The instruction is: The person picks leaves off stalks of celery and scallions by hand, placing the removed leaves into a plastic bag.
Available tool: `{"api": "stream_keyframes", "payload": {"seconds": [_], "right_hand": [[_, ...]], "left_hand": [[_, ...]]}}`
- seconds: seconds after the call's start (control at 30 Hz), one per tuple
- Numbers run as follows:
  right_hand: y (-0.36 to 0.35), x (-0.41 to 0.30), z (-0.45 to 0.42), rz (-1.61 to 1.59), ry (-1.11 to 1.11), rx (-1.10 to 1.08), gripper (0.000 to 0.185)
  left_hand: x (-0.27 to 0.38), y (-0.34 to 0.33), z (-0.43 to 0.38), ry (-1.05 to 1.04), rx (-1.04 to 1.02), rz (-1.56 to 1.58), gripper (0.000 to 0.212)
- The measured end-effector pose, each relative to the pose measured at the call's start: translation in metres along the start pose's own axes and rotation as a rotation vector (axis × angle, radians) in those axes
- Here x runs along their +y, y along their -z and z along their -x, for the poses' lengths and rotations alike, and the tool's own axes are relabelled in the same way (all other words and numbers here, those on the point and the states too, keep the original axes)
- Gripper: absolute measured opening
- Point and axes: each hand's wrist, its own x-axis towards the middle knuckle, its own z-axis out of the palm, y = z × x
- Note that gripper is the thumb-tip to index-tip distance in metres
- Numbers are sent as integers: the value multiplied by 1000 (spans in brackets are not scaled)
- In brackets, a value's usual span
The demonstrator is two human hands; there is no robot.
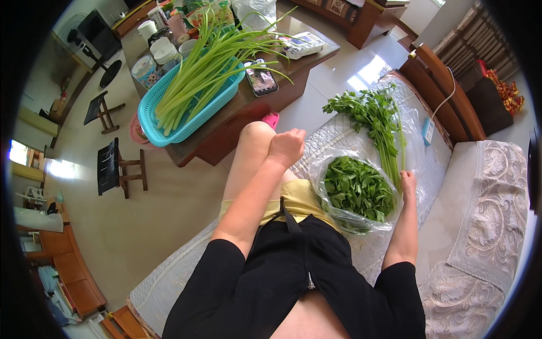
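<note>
My right hand [407,185] grips the lower end of a celery stalk [401,142], at the edge of a bunch of leafy celery [379,123] lying on the quilted seat cover. Close beside that hand, a clear plastic bag [318,178] gapes around a heap of picked green leaves [358,186]. Over my knee, my left hand [288,146] is curled into a loose fist, and nothing shows in it. Long trimmed celery stalks [199,80] with thin tops lie in a turquoise plastic basket [190,133] on the wooden table, beyond my left hand.
A smartphone [261,78] and a white packet [302,44] lie on the table [292,78], with cups [147,29] and tubs behind the basket. Folding stools [109,166] stand on the floor at left. A power strip [427,131] with a cord lies on the seat.
</note>
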Motion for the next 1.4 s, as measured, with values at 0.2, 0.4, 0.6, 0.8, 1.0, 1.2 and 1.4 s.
{"api": "stream_keyframes", "payload": {"seconds": [0.2,0.4,0.6,0.8,1.0,1.2,1.4], "right_hand": [[30,-55,19,239,260,205,28],[76,-124,58,579,386,267,29],[80,-120,48,689,403,240,28],[105,-154,65,325,315,418,23],[140,-177,91,-449,229,269,29],[101,-201,141,-1212,64,-626,44],[55,-232,171,-1405,61,-783,39]], "left_hand": [[-4,0,5,15,-12,-32,12],[0,3,4,15,4,-18,11],[1,4,3,3,-2,-23,11],[-2,4,5,-15,21,-14,8],[1,7,4,-11,-5,-23,11],[-2,9,6,11,7,43,13],[0,13,7,5,9,115,13]]}}
